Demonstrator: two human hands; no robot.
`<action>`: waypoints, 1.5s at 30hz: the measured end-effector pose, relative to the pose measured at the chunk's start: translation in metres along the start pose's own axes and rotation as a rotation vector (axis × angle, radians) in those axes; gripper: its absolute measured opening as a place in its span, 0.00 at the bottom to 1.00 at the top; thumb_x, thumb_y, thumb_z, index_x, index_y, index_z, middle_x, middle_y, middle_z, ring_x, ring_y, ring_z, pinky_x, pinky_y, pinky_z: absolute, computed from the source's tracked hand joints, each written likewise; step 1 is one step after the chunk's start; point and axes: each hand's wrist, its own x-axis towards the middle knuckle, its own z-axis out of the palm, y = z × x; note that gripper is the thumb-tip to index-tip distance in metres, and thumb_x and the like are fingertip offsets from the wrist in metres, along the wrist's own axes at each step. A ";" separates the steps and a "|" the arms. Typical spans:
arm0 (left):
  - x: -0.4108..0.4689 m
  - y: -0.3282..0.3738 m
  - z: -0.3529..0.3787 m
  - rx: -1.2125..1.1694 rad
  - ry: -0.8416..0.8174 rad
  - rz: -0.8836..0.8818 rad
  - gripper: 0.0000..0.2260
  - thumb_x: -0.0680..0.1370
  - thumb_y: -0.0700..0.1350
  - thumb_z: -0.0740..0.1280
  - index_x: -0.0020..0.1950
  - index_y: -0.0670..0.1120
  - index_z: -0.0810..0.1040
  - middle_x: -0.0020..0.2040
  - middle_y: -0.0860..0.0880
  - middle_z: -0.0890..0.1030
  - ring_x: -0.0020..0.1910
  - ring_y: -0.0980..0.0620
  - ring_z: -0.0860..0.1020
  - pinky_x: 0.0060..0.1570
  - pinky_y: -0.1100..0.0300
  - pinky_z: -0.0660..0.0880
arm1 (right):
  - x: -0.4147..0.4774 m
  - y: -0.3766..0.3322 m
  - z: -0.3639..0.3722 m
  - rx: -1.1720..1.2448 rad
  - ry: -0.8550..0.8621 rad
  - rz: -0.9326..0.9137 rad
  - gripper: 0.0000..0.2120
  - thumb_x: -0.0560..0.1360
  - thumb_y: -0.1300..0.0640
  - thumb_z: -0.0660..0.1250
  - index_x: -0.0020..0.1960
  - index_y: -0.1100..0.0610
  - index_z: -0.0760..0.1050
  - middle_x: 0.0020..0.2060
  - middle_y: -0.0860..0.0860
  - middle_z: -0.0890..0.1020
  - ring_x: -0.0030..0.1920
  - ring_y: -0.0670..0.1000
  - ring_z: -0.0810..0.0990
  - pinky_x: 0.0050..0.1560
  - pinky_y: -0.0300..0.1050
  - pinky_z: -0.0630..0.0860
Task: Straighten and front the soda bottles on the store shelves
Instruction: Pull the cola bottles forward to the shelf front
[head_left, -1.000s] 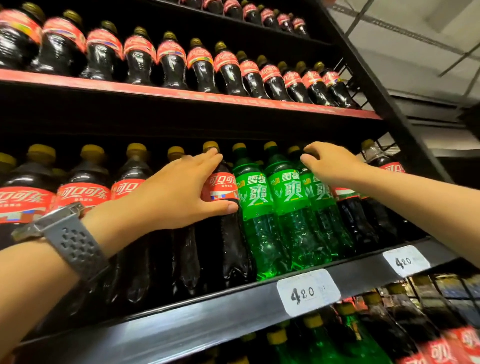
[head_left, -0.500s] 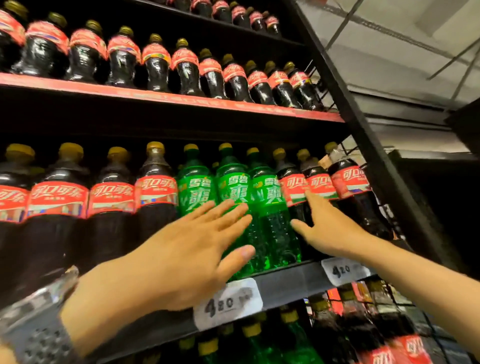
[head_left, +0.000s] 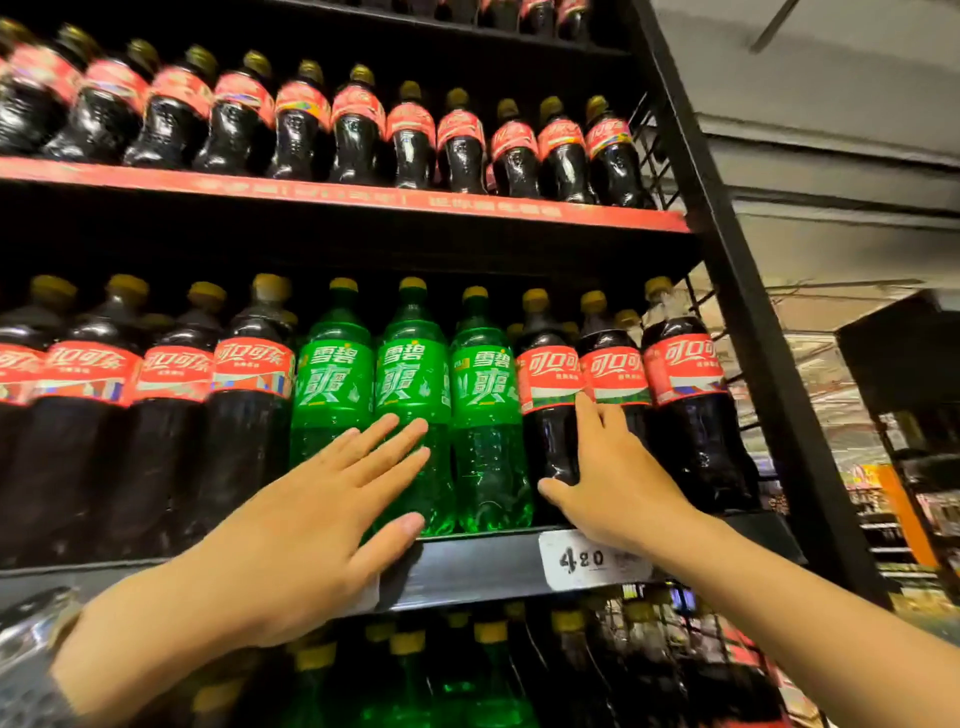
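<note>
Three green soda bottles (head_left: 413, 379) stand side by side in the middle shelf row, labels facing out. Dark cola bottles with red labels flank them, several on the left (head_left: 171, 374) and three on the right. My left hand (head_left: 311, 530) is spread flat with straight fingers, its fingertips over the lower bodies of the left and middle green bottles. My right hand (head_left: 618, 478) lies against the first cola bottle (head_left: 550, 374) right of the green ones, thumb across its lower front and fingers pointing up along its right side.
The black shelf edge (head_left: 483, 566) carries a white price tag (head_left: 592, 558) reading 4.20. A red-edged upper shelf (head_left: 311, 187) holds a row of smaller cola bottles. More bottles (head_left: 415, 670) stand on the shelf below. A black upright post (head_left: 727, 260) ends the unit on the right.
Both hands have dropped from the bottle necks and labels to the lower bodies. The left moved from a cola bottle to the green ones, the right onto the cola bottle beside them.
</note>
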 end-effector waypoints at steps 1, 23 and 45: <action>0.001 0.004 0.000 0.003 0.035 -0.017 0.31 0.76 0.67 0.36 0.78 0.57 0.46 0.76 0.62 0.37 0.73 0.64 0.32 0.71 0.65 0.33 | -0.001 0.001 -0.001 0.019 -0.001 -0.007 0.48 0.71 0.44 0.70 0.77 0.56 0.42 0.72 0.54 0.56 0.68 0.61 0.65 0.64 0.54 0.69; 0.051 0.065 0.031 0.036 0.010 -0.009 0.34 0.75 0.66 0.29 0.78 0.52 0.39 0.76 0.56 0.32 0.71 0.59 0.26 0.75 0.56 0.39 | -0.028 0.064 -0.024 -0.340 0.105 0.053 0.33 0.79 0.37 0.45 0.78 0.55 0.46 0.77 0.54 0.40 0.76 0.54 0.35 0.76 0.54 0.41; 0.045 0.096 0.031 0.082 -0.031 -0.239 0.37 0.74 0.66 0.29 0.78 0.49 0.47 0.77 0.55 0.42 0.76 0.57 0.40 0.76 0.55 0.42 | -0.049 0.106 -0.023 -0.156 -0.039 -0.201 0.40 0.75 0.33 0.34 0.77 0.58 0.38 0.75 0.54 0.33 0.71 0.51 0.24 0.73 0.51 0.30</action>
